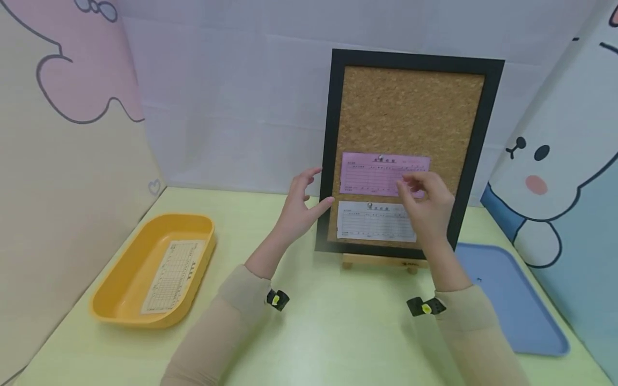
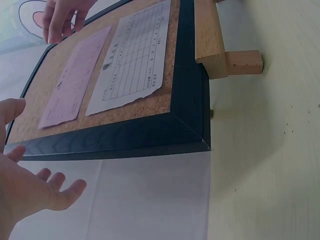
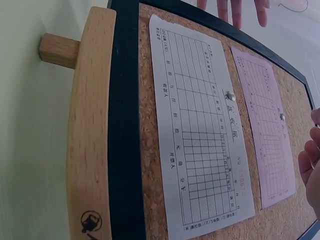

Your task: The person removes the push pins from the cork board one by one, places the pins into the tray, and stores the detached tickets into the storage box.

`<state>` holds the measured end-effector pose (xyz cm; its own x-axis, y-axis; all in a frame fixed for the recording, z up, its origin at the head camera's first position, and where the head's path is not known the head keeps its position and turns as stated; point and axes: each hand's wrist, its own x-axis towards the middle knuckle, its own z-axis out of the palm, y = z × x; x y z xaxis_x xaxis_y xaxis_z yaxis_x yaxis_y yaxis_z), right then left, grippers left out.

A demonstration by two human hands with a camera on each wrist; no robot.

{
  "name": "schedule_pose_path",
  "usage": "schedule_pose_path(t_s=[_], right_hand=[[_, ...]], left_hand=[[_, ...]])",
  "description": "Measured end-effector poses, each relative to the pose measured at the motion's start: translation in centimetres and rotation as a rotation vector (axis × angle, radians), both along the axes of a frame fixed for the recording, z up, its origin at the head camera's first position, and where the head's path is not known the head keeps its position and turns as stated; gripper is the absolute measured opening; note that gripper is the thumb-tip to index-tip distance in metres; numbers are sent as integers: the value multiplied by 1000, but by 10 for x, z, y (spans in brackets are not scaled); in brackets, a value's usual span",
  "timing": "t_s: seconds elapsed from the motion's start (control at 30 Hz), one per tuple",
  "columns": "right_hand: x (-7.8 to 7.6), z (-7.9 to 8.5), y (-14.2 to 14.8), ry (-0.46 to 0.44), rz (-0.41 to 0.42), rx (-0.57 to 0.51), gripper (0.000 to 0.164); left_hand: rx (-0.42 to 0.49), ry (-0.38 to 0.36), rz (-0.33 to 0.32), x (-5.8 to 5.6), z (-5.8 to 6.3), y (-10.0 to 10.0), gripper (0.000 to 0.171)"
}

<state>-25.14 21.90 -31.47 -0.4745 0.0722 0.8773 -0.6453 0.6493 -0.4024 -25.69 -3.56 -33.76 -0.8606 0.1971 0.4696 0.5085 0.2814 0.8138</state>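
Note:
A black-framed cork board [image 1: 410,112] stands upright on a small wooden easel [image 1: 376,261]. Pinned to its lower half is a pink printed slip [image 1: 367,174], with a white printed slip [image 1: 372,224] below it. Each slip has a pushpin near its top edge, like the silvery pushpin [image 3: 230,96] on the white one. My left hand [image 1: 299,212] is at the board's left frame edge, fingers spread and holding nothing. In front of the pink slip's right end hovers my right hand [image 1: 429,206], its fingers loosely bent and nothing visible between them.
On the left side of the table sits a yellow tray [image 1: 200,276] with a cream printed slip [image 1: 173,276] lying in it. A blue tray [image 1: 516,305] lies to the right, a tiny dark object [image 1: 479,279] on it. A white cloth [image 1: 217,96] hangs behind the board.

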Motion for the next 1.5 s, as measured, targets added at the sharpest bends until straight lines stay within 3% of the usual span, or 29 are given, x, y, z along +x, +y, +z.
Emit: schedule_pose_path(t_s=[0.4, 0.6, 1.5], right_hand=[[-24, 9, -16, -103, -19, 76, 23], [-34, 8, -21, -105, -54, 90, 25], [-41, 17, -30, -142, -210, 115, 23]], left_hand=[[-13, -40, -19, -12, -2, 17, 59], [-13, -54, -8, -14, -3, 25, 58], [-19, -19, 120, -29, 4, 44, 28]])
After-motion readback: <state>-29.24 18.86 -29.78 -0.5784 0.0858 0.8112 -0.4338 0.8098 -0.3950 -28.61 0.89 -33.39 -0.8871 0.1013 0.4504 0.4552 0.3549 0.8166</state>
